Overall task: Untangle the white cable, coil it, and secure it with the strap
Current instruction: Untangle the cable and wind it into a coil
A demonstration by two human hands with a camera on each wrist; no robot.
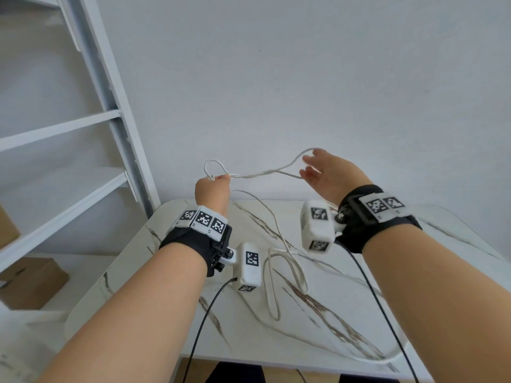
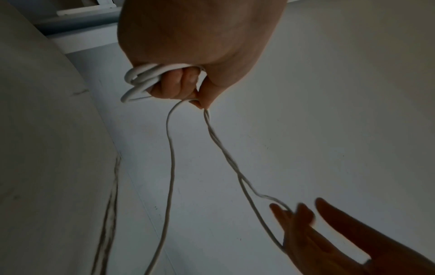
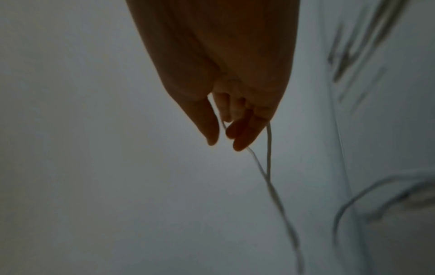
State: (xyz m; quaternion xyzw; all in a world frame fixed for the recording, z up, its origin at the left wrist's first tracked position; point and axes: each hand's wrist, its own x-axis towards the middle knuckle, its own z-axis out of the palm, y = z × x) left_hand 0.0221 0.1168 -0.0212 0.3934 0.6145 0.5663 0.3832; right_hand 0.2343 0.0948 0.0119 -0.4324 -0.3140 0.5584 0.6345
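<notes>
Left wrist view shows the left hand [image 2: 193, 48] in a fist, its fingers curled tight round a small bunch of loops of the white cable [image 2: 139, 81]. From the thumb two strands twist round each other and run across to the right hand [image 2: 329, 240], where they open into one loop. The right hand is held up with its fingers straight and spread, and the loop hangs round them (the fingers are blurry, so which ones it sits on is hard to tell). In the head view both hands are up in the air in front of a plain white wall [image 1: 304, 78], well apart, with the cable stretched between them. More cable drops from the left hand down to the marble table [image 1: 414, 286] and lies there in loose bends. Each wrist wears a black band with a small white camera box. A white shelf [image 1: 55, 128] stands to the left, with brown boxes [image 1: 33, 283] low beside it.
</notes>
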